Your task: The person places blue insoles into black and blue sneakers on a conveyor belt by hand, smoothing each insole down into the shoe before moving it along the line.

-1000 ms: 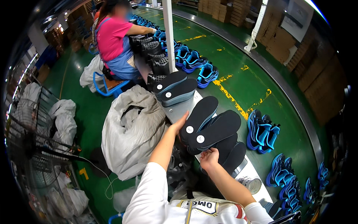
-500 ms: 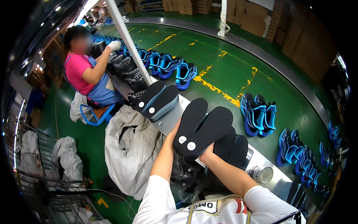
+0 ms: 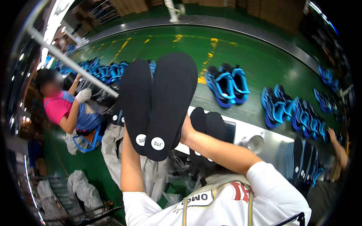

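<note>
Two black insoles (image 3: 158, 101) are held up close to the camera, side by side and overlapping, heels down, each with a small round white sticker near the heel. Both of the person's arms rise from the lower edge to them: the left hand (image 3: 126, 130) is hidden behind the left insole, so its grip cannot be told, and the right hand (image 3: 185, 130) is closed on the edge of the right insole — only its heel and wrist show. Behind the insoles lies a counter (image 3: 245, 132) with more black insoles (image 3: 207, 124) stacked on it and a round metal tin (image 3: 256, 143). Beyond, pairs of blue shoes (image 3: 228, 84) sit on a green conveyor belt (image 3: 264, 64). At left another person in a pink shirt (image 3: 56, 107) sits by the belt — a white-gloved hand raised.
</note>
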Available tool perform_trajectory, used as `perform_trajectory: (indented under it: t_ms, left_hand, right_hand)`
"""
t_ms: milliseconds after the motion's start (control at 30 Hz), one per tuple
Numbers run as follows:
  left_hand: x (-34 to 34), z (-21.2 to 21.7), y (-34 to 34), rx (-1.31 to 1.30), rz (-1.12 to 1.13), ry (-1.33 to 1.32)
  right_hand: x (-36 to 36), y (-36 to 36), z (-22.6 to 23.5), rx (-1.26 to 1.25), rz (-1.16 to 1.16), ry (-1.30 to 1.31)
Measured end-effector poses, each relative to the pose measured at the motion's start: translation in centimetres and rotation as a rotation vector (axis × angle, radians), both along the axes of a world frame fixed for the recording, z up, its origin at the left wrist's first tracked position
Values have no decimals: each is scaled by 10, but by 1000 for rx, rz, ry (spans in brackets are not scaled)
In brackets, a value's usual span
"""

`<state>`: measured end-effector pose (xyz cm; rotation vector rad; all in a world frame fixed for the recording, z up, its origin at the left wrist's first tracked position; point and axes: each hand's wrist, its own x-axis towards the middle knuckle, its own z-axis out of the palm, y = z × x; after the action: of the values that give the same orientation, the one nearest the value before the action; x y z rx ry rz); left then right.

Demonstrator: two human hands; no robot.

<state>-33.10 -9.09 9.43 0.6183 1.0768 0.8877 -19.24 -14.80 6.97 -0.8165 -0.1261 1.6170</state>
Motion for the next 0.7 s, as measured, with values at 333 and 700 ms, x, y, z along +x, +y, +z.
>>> perform_trajectory:
  t_ms: [333, 700]
  left_hand:
    - [239, 52, -162, -276, -398, -409]
    - [378, -115, -330, -390, -423, -620]
  right_hand:
    - [235, -207, 75, -73, -200, -156]
    - [357, -380, -72, -322, -376, -250]
